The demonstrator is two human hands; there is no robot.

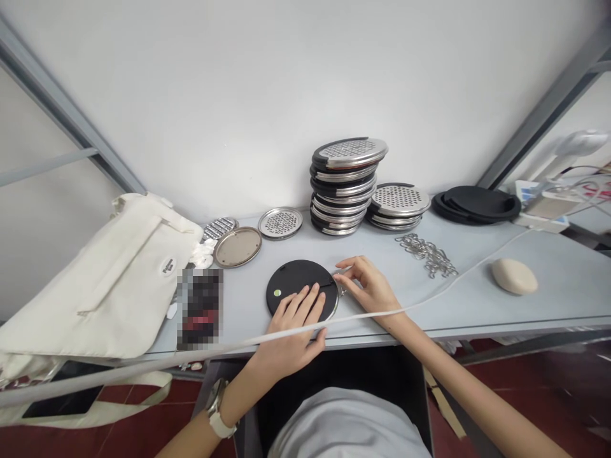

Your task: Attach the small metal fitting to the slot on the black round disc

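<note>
A round black disc [296, 275] with a metal rim and a small green-and-white sticker lies near the table's front edge. My left hand [298, 318] rests flat on its lower right part, fingers stretched out. At the disc's right edge my right hand [365, 283] is closed in a pinch, thumb and index finger curled together. A small metal clip [342, 290] shows beside the thumb at the rim; the fingertips partly hide it. Right of this hand lies a loose pile of metal clips [427, 254].
Behind stand a tall stack of perforated metal graters [344, 191] and a lower grater stack [401, 200]. Black lids [477, 203] and a beige, rounded object [514, 276] lie rightward. Leftward are loose metal discs [237, 247] and a cream bag [105, 280]. A white cable [229, 346] crosses in front.
</note>
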